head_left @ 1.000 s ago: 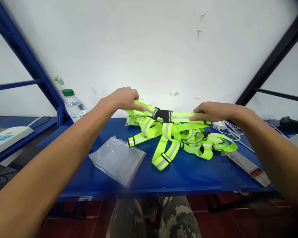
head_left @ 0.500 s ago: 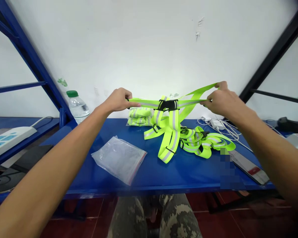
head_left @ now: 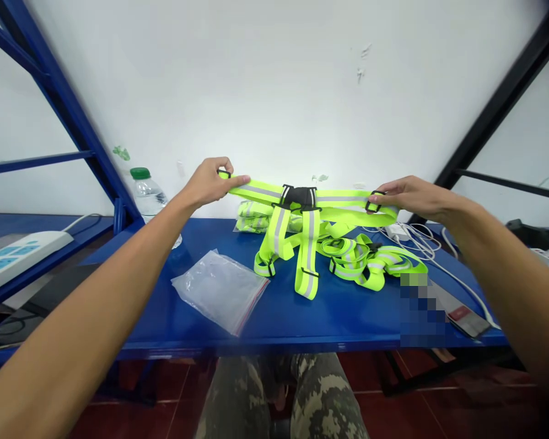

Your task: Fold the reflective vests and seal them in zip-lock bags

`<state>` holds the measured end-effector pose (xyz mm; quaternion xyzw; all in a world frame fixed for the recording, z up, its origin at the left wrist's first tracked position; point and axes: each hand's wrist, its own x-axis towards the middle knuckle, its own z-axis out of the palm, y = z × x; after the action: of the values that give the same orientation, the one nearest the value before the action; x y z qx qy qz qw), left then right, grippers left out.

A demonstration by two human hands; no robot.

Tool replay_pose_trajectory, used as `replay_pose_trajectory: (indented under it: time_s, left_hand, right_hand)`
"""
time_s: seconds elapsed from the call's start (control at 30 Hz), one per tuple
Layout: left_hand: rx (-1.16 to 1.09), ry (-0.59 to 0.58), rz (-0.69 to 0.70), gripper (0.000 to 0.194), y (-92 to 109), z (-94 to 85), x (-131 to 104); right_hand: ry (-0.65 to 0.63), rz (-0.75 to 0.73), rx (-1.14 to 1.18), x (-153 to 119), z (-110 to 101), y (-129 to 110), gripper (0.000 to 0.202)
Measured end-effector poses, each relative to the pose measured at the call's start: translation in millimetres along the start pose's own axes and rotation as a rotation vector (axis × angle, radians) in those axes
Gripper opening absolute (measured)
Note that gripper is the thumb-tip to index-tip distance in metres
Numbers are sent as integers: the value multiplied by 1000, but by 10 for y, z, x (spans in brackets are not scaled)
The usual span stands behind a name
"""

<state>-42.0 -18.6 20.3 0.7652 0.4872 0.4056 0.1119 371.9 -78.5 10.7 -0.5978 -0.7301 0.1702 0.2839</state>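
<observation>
Spanning two bare hands above a blue table: one yellow-green reflective harness, grey-striped, black joining piece at centre, loops hanging below; whether these touch the tabletop, I cannot tell. Left hand: thumb and fingers pinching one end beside a black slider. Right hand: thumb and fingers gripping the other side at a second slider. Markings: one flat grey item, right front, bearing a red patch, any print too small to read from here. One clear zip bag, red line along its edge, lying left of centre. One tangle of like straps, right of centre. One bagged bundle, same colour, near the wall. One green-capped bottle, partly behind the left forearm. White cables, right rear. One white power strip, blue sockets, far left. Room: white wall, scuffed in spots; blue frame at left, black frame at right; dark red floor tiles; camouflage-patterned trousers below the table's edge.
</observation>
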Motion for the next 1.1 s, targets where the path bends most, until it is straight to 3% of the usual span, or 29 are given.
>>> replay_pose_trajectory:
  time_s: [0.13,0.27,0.43,0.57,0.77,0.87,0.93,0.97,1.03,1.1]
  left_hand:
    - [-106,-98,-66,39,-141,25,-11]
    - [-170,-110,-143,36,-191,34,11]
    - [-193,-177,-114,28,-196,15,19]
    - [-164,-323,-88,30,-212,-45,32]
    - [136,-620,47,34,-107,-146,-30]
    - [182,-732,-32,33,-97,-45,-25]
    - [224,-649,-84,28,-98,83,85]
    - [265,-542,-89,25,-81,145,179]
    - [379,-228,-45,15,22,224,422]
    - [375,86,-9,6,223,203,669]
  right_hand:
    - [-282,8,223,-121,-33,-1,48]
    - [-459,61,-120,-183,-28,-120,63]
    - [-158,144,-604,-116,101,-141,72]
    - [-150,108,-804,-25,141,12,52]
    - [170,-98,-768,-19,113,113,31]
    - [190,4,-797,-60,172,26,31]
    - [186,124,-798,-10,214,-52,36]
    - [196,171,-781,52,215,-94,39]
    - [277,231,-721,238,145,-184,45]
    - [505,262,-654,444,-22,-287,52]
